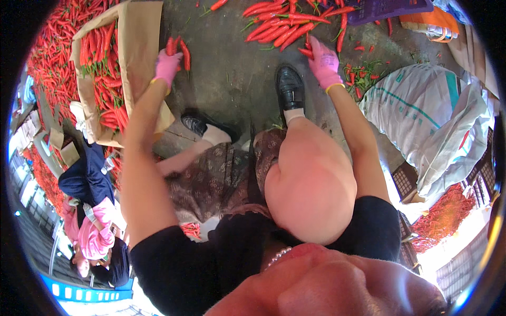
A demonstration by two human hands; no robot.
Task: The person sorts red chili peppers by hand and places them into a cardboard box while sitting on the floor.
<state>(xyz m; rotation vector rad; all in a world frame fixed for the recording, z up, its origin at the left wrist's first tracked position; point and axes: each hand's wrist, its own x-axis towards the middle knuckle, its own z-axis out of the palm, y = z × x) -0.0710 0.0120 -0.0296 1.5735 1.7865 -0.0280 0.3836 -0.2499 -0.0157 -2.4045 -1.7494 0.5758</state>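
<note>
My left hand [167,68], in a pink glove, is closed around a few red chili peppers [185,55] that stick out past its fingers. It is just right of an open brown paper bag [141,39], in which red chilies with green stems [100,50] lie stacked. Also gloved in pink, my right hand [323,63] has its fingers closed on a red chili pepper [304,52]. That hand is at the lower right of a loose pile of red chilies [284,23] on the floor.
A large heap of red chilies [52,58] spreads beyond the bag. Green stems and chili scraps [363,73] lie beside a white woven sack [416,105] on the right. A purple crate [390,9] stands at the far right. Another person in pink [95,231] is at the left.
</note>
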